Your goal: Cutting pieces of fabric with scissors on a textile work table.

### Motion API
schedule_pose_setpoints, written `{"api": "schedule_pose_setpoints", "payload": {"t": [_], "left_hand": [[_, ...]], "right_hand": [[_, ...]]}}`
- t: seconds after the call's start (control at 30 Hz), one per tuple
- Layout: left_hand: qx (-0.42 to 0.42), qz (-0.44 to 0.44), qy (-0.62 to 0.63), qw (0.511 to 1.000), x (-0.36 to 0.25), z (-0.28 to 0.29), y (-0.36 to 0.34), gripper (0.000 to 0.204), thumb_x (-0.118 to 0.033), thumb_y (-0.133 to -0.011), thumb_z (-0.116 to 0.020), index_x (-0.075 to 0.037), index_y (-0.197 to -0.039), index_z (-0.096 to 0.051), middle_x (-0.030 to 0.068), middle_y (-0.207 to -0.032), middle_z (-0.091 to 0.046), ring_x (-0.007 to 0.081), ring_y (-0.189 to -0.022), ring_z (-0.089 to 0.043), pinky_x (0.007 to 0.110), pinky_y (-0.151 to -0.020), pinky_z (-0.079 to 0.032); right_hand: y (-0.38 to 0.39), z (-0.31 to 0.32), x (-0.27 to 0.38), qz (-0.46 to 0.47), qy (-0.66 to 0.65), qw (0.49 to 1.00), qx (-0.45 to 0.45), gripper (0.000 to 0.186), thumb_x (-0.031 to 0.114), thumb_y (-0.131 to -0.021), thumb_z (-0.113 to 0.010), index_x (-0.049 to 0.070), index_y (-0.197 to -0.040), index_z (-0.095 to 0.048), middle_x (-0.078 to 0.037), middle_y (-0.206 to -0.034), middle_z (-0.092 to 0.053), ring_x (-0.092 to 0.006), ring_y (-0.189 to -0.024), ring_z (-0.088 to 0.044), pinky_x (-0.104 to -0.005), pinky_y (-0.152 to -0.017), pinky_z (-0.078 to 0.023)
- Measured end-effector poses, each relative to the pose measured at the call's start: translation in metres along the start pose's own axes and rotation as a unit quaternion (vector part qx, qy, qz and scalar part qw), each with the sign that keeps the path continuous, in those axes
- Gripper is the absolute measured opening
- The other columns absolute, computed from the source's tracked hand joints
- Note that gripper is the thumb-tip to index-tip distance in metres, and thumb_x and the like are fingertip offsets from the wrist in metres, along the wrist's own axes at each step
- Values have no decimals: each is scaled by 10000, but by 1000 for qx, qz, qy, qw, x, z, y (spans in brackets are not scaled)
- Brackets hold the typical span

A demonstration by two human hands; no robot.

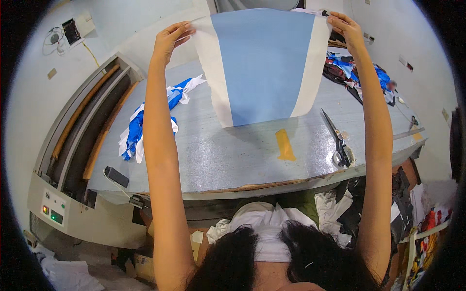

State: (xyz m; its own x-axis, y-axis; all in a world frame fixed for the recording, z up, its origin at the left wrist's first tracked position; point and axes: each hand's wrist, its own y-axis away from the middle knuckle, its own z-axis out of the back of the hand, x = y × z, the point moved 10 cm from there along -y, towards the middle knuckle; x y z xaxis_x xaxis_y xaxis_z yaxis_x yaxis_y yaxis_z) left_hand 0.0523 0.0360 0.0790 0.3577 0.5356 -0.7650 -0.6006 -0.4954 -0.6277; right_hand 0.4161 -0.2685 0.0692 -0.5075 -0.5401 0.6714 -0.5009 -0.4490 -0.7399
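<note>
My left hand (177, 36) pinches the upper left corner of a large sheet (262, 63), light blue in the middle with white side bands. My right hand (342, 26) grips the upper right corner. The sheet is stretched out over the grey table (204, 169), its lower edge at or just above the surface. Below it lie a strip of yellow tape (285, 144) and black-handled scissors (340, 150), open side down toward my right forearm. Blue and white fabric pieces (133, 131) sit beside my left forearm.
A machine with long rollers (77, 126) stands against the table's left side. A black box with a cord (116, 176) rests near that corner. Mixed fabric (340, 65) is piled at the back right. More cloth (335, 213) lies beneath the front edge.
</note>
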Motion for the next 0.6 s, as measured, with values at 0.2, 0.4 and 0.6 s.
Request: {"api": "schedule_pose_setpoints", "payload": {"t": [0.2,0.4,0.6], "left_hand": [[-80,-15,-84,993,-5,14,0,271,-315,-784,-670,-97,-945,-663,-23,-818,-611,84,-832,-558,231,-702,-429],[-66,61,-63,994,10,2,-2,226,-344,-757,-686,-134,-835,-659,-53,-784,-585,63,-782,-507,248,-732,-406],[-74,136,-174,973,38,7,4,231,-336,-756,-680,-117,-817,-639,-63,-747,-554,58,-669,-463,211,-584,-381]], "right_hand": [[3,-8,-14,-43,-99,994,-9,359,47,-804,-620,-32,-1140,-524,-104,-980,-609,-150,-915,-584,-226,-794,-472],[1,-6,-37,-83,-146,986,-2,408,28,-804,-612,-41,-1184,-480,-103,-1010,-592,-155,-910,-581,-226,-820,-465],[21,-11,-71,-166,-56,982,70,356,33,-813,-587,-32,-1154,-509,-83,-954,-605,-142,-860,-582,-250,-807,-465]]}}
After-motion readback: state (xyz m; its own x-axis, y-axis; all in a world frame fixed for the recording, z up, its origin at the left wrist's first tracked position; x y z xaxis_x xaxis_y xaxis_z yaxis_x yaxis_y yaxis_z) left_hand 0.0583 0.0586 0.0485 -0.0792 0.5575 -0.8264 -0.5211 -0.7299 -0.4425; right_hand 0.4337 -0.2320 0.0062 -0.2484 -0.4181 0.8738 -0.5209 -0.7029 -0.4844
